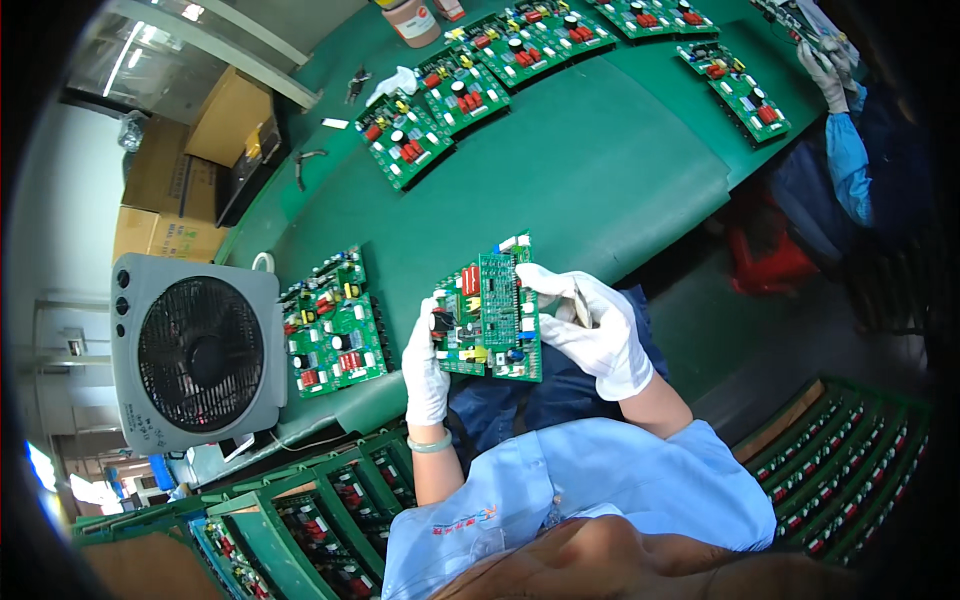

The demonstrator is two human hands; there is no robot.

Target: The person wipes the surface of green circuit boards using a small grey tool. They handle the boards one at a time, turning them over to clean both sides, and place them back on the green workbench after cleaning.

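A green circuit board (467,333) is held up in front of my body, tilted, with red, yellow, black and white parts on it. A smaller green board (498,300) stands up from it, along its right half. My left hand (426,365), in a white glove, is closed on the left edge. At the right edge my right hand (600,335), also gloved, has its fingertips closed against the boards. A thin greyish sliver shows between its thumb and fingers; what it is I cannot make out.
A grey box fan (200,350) stands left, beside several finished-looking boards (340,340). More boards (465,95) line the far side of the green table (450,210). Pliers (308,168) lie at far left. Racks of boards (840,470) flank me; a co-worker's gloved hand (825,75) is at upper right.
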